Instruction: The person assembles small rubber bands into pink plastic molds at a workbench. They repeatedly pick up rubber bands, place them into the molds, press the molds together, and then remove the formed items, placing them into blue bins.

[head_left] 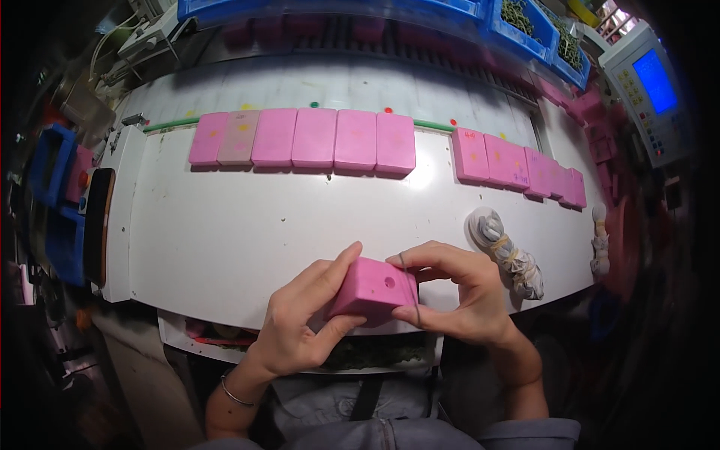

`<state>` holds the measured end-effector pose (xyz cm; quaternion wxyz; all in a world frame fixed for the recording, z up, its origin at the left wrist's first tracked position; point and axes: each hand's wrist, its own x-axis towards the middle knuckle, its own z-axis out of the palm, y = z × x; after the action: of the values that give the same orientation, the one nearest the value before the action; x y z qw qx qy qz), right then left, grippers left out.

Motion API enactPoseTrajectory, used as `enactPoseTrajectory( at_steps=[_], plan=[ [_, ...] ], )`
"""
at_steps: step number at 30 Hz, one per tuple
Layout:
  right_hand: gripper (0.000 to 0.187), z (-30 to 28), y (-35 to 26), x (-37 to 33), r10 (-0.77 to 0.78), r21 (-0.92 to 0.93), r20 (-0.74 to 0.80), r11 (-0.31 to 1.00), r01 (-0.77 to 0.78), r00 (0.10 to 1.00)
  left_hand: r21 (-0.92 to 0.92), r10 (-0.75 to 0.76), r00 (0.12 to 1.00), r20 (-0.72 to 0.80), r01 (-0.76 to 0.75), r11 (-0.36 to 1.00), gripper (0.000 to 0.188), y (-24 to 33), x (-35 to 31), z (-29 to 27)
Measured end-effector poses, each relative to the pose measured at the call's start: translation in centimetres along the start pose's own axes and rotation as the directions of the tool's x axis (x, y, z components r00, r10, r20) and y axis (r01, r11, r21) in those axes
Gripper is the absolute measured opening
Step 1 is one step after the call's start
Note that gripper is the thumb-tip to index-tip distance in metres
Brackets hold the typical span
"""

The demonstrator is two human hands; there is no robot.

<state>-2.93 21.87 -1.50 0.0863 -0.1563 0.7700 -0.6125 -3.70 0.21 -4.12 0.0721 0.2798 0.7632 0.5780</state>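
A pink block (364, 283) with a small round hole in its facing end is held in front of me, above the table's near edge. My left hand (304, 311) grips its left side, fingers over the top edge and thumb underneath. A thin grey rubber band (412, 289) passes around the block's right end. With thumb and fingertips, my right hand (463, 296) pinches that end and holds the band. Beyond my hands, a row of similar pink blocks (315, 139) lies on the white table (217, 225), one of them duller and greyish.
More pink blocks (506, 163) line up at the far right. Bundles of grey-white cloth strips (504, 246) lie beside my right hand. A green strip (431, 125) runs behind the blocks. Blue bins (525, 37) and a blue-screened control panel (652, 82) stand beyond.
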Motion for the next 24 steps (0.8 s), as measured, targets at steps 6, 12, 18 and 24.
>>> enactPoseTrajectory(
  at_steps=[6, 12, 18, 24],
  plan=[
    [0.035, -0.1, -0.3, 0.3, -0.027, -0.147, 0.112, 0.988, 0.044, 0.993, 0.062, 0.000, 0.978, 0.210, -0.013, 0.998, 0.062, 1.1, 0.4, -0.5],
    [0.038, 0.2, -0.4, 0.1, -0.046, -0.204, 0.126, 0.976, 0.071, 0.991, 0.122, 0.001, 0.965, 0.263, -0.035, 0.992, 0.063, 2.0, 0.9, -0.7],
    [0.035, 0.1, -1.0, 0.2, -0.068, -0.288, 0.175, 0.950, 0.117, 0.982, 0.119, 0.024, 0.948, 0.319, -0.065, 0.991, 0.056, 2.3, 1.1, -0.7],
    [0.037, -0.6, -2.9, 1.1, 0.074, -0.400, 0.305, 0.915, 0.057, 0.949, 0.069, 0.057, 0.938, 0.342, -0.085, 0.994, 0.053, 2.3, 1.2, -0.5]
  ],
)
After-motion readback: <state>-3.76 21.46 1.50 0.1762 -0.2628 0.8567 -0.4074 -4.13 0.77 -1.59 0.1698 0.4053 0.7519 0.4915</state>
